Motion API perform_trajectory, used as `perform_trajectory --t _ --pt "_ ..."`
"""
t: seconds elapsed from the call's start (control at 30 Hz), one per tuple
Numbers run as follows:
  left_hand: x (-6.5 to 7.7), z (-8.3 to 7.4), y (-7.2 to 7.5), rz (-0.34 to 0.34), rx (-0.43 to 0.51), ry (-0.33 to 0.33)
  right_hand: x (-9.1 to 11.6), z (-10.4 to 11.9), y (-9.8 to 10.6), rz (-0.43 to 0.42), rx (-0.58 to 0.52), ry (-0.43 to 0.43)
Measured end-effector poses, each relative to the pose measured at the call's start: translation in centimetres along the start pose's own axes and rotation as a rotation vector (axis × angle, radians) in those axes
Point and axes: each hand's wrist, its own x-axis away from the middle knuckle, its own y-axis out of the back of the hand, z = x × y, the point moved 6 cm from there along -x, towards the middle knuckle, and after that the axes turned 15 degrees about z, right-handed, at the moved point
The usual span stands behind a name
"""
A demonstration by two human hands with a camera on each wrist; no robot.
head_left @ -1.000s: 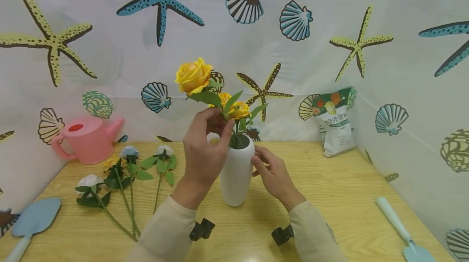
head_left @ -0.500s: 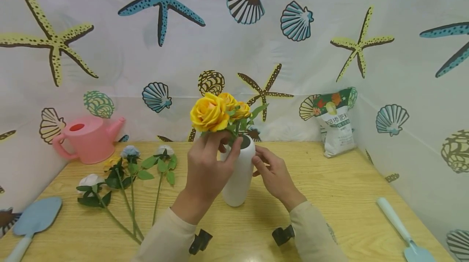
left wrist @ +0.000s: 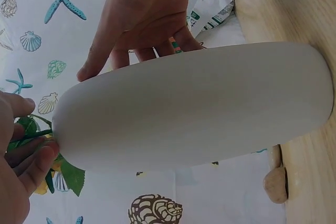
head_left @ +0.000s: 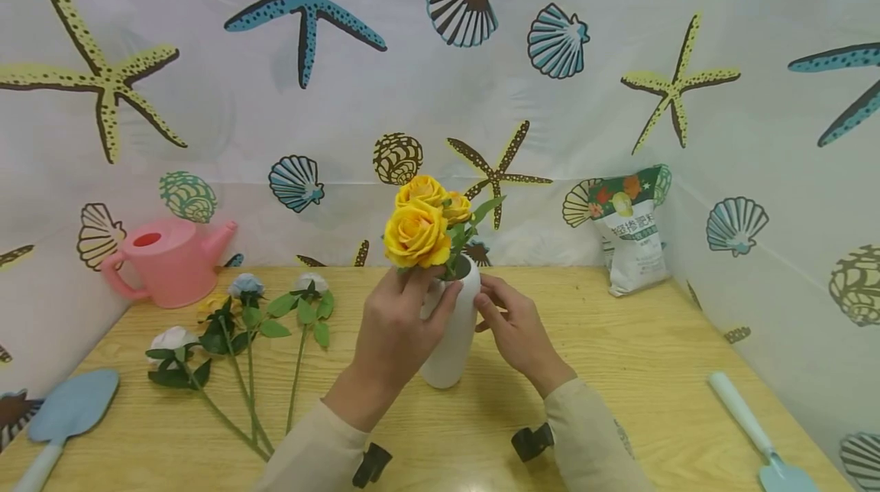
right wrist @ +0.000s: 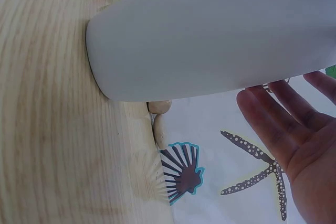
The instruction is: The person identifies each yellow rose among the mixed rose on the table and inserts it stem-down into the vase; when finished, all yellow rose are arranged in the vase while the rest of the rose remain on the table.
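Note:
A white vase stands upright on the wooden table. My left hand is at the vase's mouth, pinching the stem of a large yellow rose just under its bloom. In the left wrist view, thumb and fingers close on the green stem right at the rim. Smaller yellow roses with green leaves rise from the vase behind that bloom. My right hand rests against the vase's right side near the top. Its fingers are extended, with the tips at the wall.
At the left lie a white rose, a blue rose and other stemmed flowers. Behind them stands a pink watering can. A blue trowel lies front left, another trowel front right. A fertilizer bag leans at the back right.
My left hand has come down and to the right, bringing the large yellow rose from high left of the vase to close over its mouth. The right hand stays at the vase.

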Motion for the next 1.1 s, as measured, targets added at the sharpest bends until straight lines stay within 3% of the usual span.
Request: perform_trajectory --t 0.23,0.43,0.73,0.87,0.97,1.1 --pt "1.3 -0.1 -0.1 0.064 -0.006 0.01 0.0 0.0 -0.1 0.005 0.008 0.0" --pt "2.1 0.0 0.0 0.06 0.022 -0.004 0.0 -0.1 -0.3 0.009 0.001 -0.012" --pt "3.6 1.1 2.6 -0.004 0.082 -0.069 0.0 -0.4 -0.5 0.015 -0.002 -0.041" --pt "4.9 3.5 4.3 -0.101 0.079 -0.061 0.0 -0.4 -0.4 0.016 0.002 -0.042" --pt "6.6 6.4 5.3 -0.154 0.07 -0.01 0.1 -0.3 -0.3 0.014 0.002 -0.04" --pt "9.6 10.9 6.6 -0.204 0.114 0.127 0.1 -0.2 -0.3 0.013 -0.003 -0.038"
